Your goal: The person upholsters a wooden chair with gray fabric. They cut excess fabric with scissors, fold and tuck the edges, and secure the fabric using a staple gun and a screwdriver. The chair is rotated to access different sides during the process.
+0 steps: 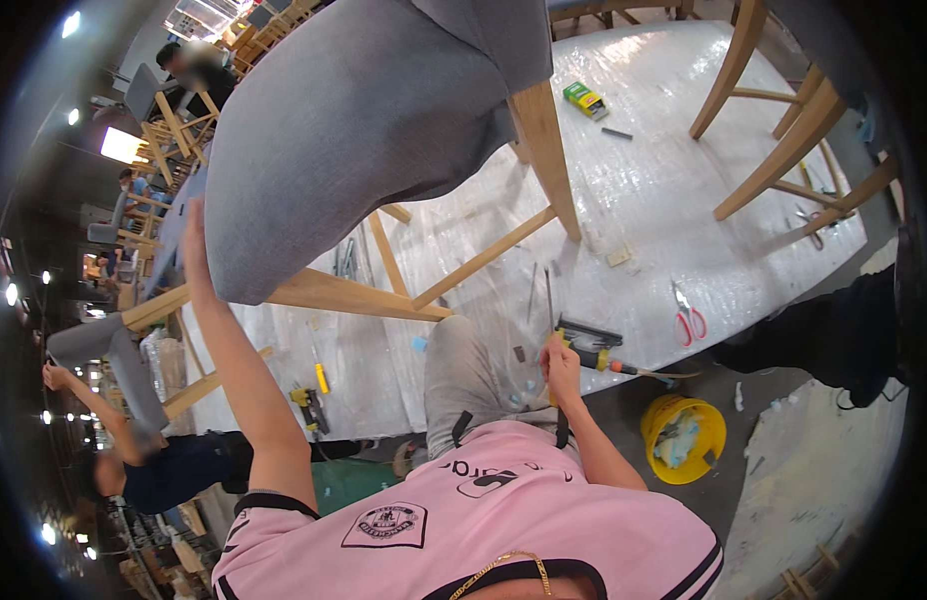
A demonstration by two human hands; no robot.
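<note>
A grey upholstered chair (pixel 354 140) with pale wooden legs stands tilted in front of me on the plastic-covered table. Its bulging fabric takes up the upper middle. My left hand (pixel 195 245) holds the outer left side of the padding, its fingers partly hidden at the edge. In my right hand (pixel 561 366), closed and upright near my waist, is a screwdriver with a long thin metal shaft (pixel 550 300). Just right of that hand a staple gun (pixel 592 345) lies on the table edge, a hose attached. My knee (pixel 459 360) is against the table beside a chair leg.
Red-handled scissors (pixel 690 318), a green and yellow box (pixel 585 100) and a dark staple strip (pixel 617 133) lie on the table (pixel 644 210). A yellow bucket (pixel 684 440) with scraps stands on the floor. Another chair (pixel 764 130) is at right. A co-worker (pixel 184 470) handles a chair at left.
</note>
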